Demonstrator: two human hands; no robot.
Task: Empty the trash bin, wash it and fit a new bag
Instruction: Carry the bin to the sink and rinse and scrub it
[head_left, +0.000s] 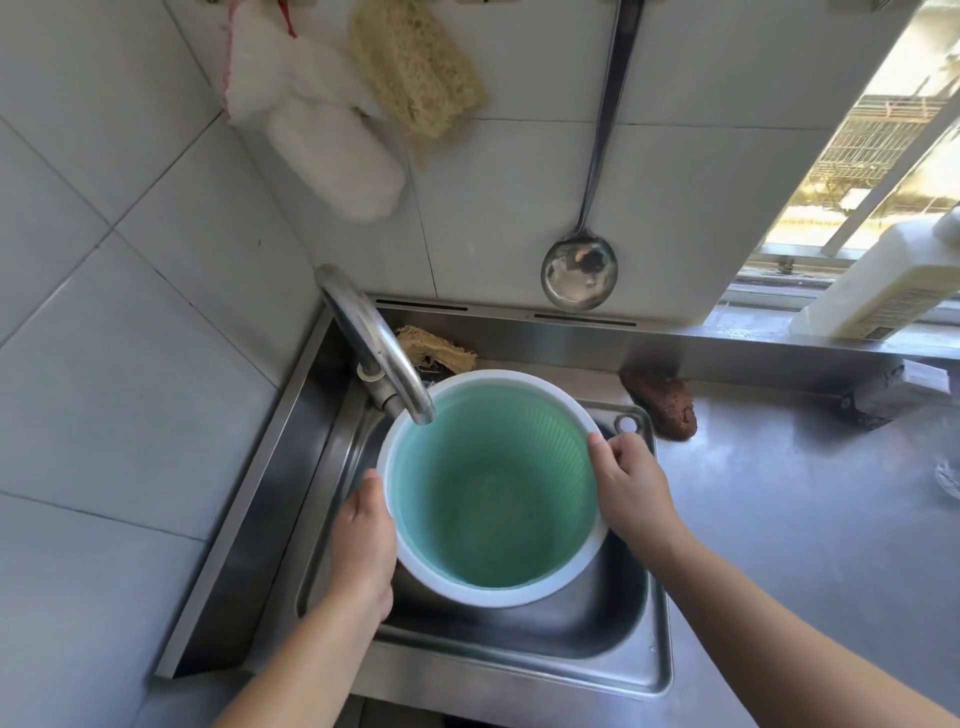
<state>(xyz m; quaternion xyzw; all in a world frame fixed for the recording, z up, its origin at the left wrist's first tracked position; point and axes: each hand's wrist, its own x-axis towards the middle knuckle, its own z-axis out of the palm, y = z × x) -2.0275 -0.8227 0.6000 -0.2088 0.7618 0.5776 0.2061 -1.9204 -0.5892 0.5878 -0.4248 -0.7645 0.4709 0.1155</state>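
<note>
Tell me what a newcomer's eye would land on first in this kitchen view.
First the green trash bin with its white rim, held over the steel sink at the picture's centre, the left hand and right hand gripping opposite sides of the rim. The curved faucet ends just above the bin's far-left edge. On the tiled wall behind hang a steel ladle, a white cloth and a loofah.

White-tiled walls (171, 291) meet a steel counter (779, 499); a sunlit window (883, 130) at right.

Both bare forearms extended forward, left hand (363, 540) and right hand (631, 486) facing inward, fingers curled.
</note>
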